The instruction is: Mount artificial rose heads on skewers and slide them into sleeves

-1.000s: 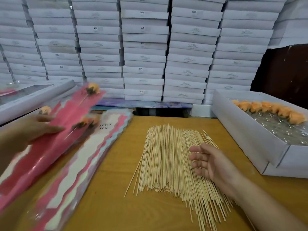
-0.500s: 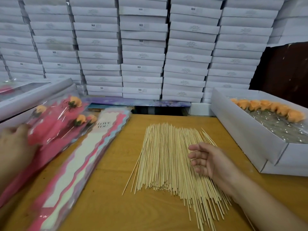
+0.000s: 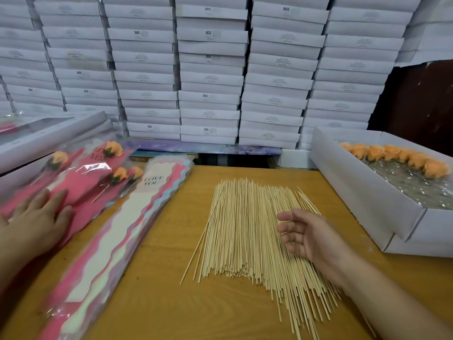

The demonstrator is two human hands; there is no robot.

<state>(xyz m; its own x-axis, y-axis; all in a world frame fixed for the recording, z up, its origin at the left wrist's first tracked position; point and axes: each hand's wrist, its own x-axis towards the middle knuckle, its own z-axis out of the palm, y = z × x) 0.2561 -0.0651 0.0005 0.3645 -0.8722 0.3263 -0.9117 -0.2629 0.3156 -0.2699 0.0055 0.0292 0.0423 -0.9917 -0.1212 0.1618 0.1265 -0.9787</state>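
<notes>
A wide spread of bamboo skewers (image 3: 245, 231) lies on the wooden table (image 3: 171, 303). My right hand (image 3: 306, 234) rests on its right side, palm turned left, fingers relaxed and holding nothing. At the left, several pink sleeves holding orange roses on skewers (image 3: 98, 173) lie in a pile. My left hand (image 3: 36, 224) presses flat on them with straight fingers. A stack of empty "LOVE YOU" sleeves (image 3: 117, 241) lies beside that pile. Loose orange rose heads (image 3: 397, 158) line the far side of a white box (image 3: 367, 204) at the right.
Stacked white boxes (image 3: 208, 69) form a wall behind the table. A windowed white box lid (image 3: 49, 133) sits at the far left behind the filled sleeves. A dark wooden panel (image 3: 421, 99) stands at the back right.
My left hand has laid the raised pink sleeves with roses down onto the pile and now lies flat on them. My right hand has stayed on the skewers.
</notes>
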